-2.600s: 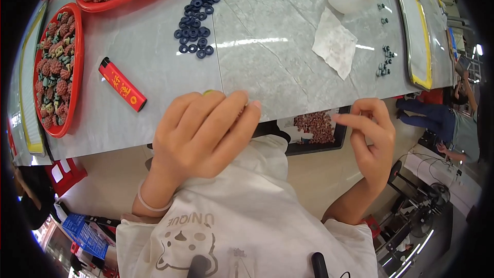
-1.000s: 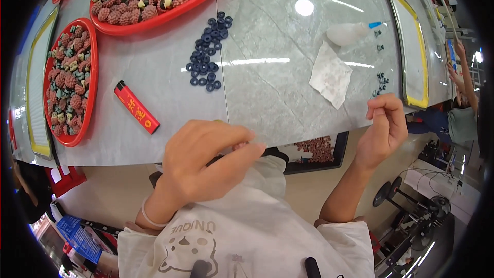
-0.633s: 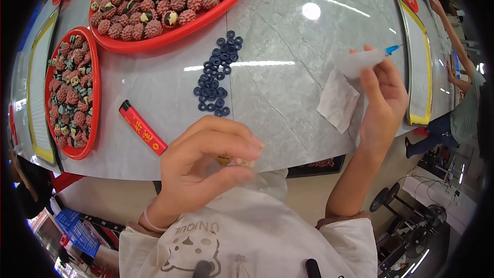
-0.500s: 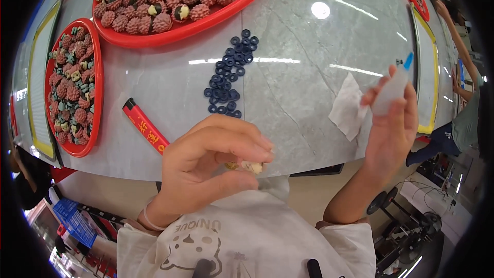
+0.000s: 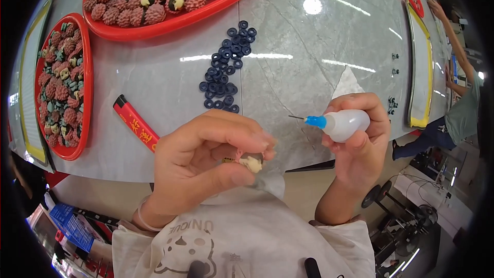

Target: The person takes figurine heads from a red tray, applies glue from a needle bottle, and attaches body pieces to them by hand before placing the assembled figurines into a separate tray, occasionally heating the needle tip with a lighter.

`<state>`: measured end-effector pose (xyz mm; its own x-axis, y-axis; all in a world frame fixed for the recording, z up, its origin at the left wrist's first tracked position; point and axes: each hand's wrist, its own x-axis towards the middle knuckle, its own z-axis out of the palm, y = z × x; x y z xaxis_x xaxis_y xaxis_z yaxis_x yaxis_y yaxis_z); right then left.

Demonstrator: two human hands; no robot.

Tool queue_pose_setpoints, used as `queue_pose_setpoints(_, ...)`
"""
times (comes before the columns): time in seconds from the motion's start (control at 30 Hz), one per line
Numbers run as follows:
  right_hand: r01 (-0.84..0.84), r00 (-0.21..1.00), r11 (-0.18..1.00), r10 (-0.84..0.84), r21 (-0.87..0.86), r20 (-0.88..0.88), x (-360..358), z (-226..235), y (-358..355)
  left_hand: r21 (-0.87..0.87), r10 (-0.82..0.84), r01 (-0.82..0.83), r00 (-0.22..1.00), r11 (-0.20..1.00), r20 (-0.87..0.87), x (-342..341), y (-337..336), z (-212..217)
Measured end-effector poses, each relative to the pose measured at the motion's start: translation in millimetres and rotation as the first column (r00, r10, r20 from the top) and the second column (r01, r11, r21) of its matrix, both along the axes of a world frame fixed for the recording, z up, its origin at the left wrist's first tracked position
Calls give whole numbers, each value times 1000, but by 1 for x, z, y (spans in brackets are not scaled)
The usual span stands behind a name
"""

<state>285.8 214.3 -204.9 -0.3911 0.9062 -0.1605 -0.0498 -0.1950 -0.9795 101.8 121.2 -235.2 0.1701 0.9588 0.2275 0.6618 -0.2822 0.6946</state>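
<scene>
Between its thumb and fingers, my left hand (image 5: 198, 146) pinches a small moulded piece (image 5: 251, 163), cream with darker and pinkish parts. My fingers cover much of it, so its full shape is hidden. My right hand (image 5: 371, 146) grips a translucent white squeeze bottle (image 5: 349, 125), tipped sideways. Its blue nozzle (image 5: 315, 121) ends in a thin metal needle that points left, apart from the piece. Beyond my hands, several dark blue rings (image 5: 220, 88) lie loose in a long cluster on the grey table (image 5: 288, 31).
Red trays of pink, dark and cream pieces stand at the far left: a large one (image 5: 154, 32) and a smaller one (image 5: 87, 87). A red, black-ended stick-like object (image 5: 135, 122) lies near my left hand. White tissue (image 5: 348, 82) and small dark bits (image 5: 392, 104) are at right. Another person (image 5: 463, 108) stands far right.
My right hand has come down and left, swinging the bottle from nozzle-up to pointing left. In my left hand, the small piece is turned and more of it shows.
</scene>
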Motion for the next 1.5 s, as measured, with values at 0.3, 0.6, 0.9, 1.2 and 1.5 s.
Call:
queue_pose_setpoints(0.3, -1, 975, 998, -13, -63, -220, -1, -1, -10, 19, 10, -10, 1000, 1000, 13, -1, -2, -2)
queue_pose_setpoints(0.6, 135, 983, 970, -104, 204, -153, 3, 8, -13, -6, 27, -27, 1000, 1000, -11, 2, 0, 1)
queue_pose_setpoints(0.9, -82, 972, 908, 164, 410, -169, 5, 19, -8, -38, 23, -23, 1000, 999, -18, 2, 2, -4)
queue_pose_setpoints(1.2, -151, 988, 822, 134, 549, 70, 6, 23, -10, -67, 19, -20, 1000, 998, -13, 3, 1, 0)
queue_pose_setpoints(1.5, -232, 927, 522, -138, 820, 350, 5, 39, -27, -83, 11, -13, 1000, 996, -23, 3, 2, 0)
